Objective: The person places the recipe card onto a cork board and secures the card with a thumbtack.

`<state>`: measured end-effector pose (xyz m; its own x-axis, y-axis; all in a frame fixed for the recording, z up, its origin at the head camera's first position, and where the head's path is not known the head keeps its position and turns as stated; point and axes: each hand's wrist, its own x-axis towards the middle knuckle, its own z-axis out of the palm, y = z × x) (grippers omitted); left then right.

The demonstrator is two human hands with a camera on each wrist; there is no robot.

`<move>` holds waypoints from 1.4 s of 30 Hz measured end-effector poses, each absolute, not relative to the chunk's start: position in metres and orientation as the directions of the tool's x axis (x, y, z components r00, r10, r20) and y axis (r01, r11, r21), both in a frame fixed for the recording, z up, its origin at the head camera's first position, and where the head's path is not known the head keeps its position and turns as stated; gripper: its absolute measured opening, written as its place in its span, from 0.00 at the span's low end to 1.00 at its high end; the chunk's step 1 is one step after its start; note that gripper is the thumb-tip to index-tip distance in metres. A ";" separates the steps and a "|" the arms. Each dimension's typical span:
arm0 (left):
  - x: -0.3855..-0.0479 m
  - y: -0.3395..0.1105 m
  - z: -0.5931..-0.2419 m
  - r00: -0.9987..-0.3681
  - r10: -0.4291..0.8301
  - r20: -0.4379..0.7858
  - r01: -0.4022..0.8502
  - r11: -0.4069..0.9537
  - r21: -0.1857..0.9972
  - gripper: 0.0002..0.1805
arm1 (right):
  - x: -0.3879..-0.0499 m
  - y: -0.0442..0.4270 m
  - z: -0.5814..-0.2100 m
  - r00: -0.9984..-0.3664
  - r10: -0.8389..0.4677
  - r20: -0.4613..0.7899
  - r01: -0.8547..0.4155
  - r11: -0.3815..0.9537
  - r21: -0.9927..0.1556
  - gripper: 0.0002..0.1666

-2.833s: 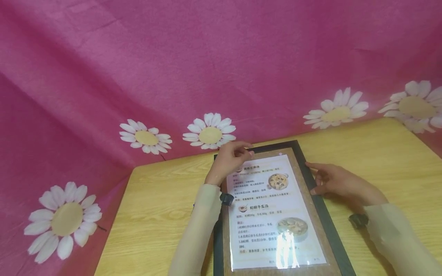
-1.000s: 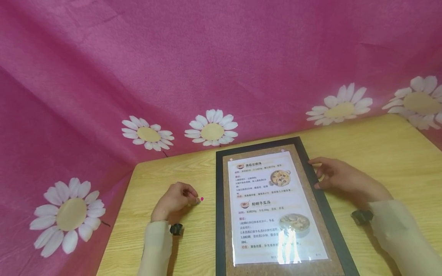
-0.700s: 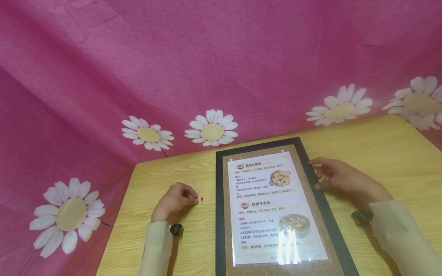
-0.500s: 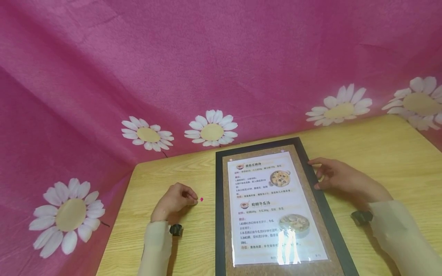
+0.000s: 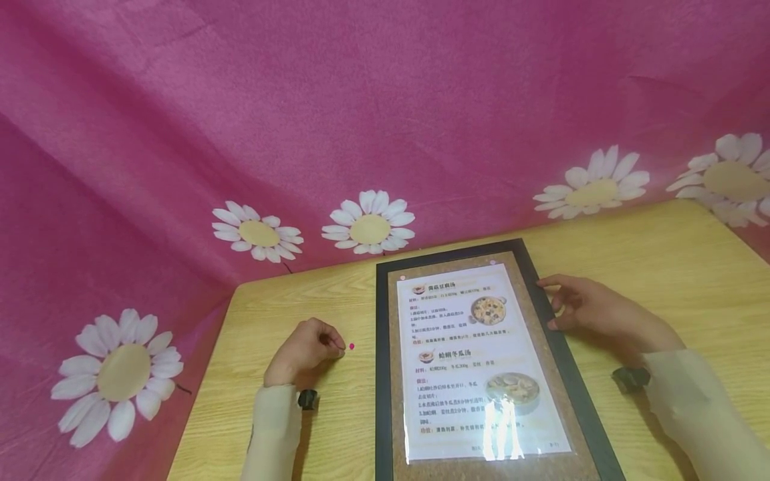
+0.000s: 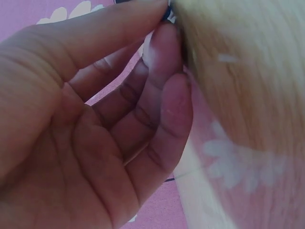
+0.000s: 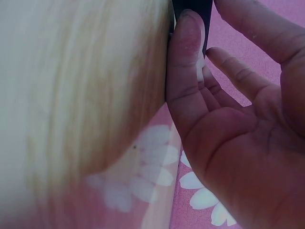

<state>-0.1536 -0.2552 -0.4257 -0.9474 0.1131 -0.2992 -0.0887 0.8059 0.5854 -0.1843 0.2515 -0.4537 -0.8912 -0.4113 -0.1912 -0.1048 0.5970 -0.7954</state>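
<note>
On the table, left of the board, my left hand has thumb and forefinger tips together. In the left wrist view a small dark-blue thing shows between these tips; its kind cannot be made out. Just right of the fingertips lies a tiny bright-pink dot, apart from them. My right hand touches the right edge of the black-framed cork board with thumb and forefinger. A glossy printed recipe sheet lies on the cork. Pale round pin heads sit near its upper left and upper right corners.
The board lies flat on a yellow wood-grain table. Behind and left of it hangs a pink cloth with large daisies. The table's far edge runs just behind the board's top.
My left hand has moved from the sheet's upper left corner down to the table beside the pink dot, then stayed nearly still. The right hand keeps to the board's edge.
</note>
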 end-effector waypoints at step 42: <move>-0.142 -0.221 -0.390 -0.973 0.215 -0.088 0.110 0.760 0.641 0.03 | -0.183 0.252 -0.453 -0.885 -0.428 -0.183 -0.113 0.577 -0.809 0.45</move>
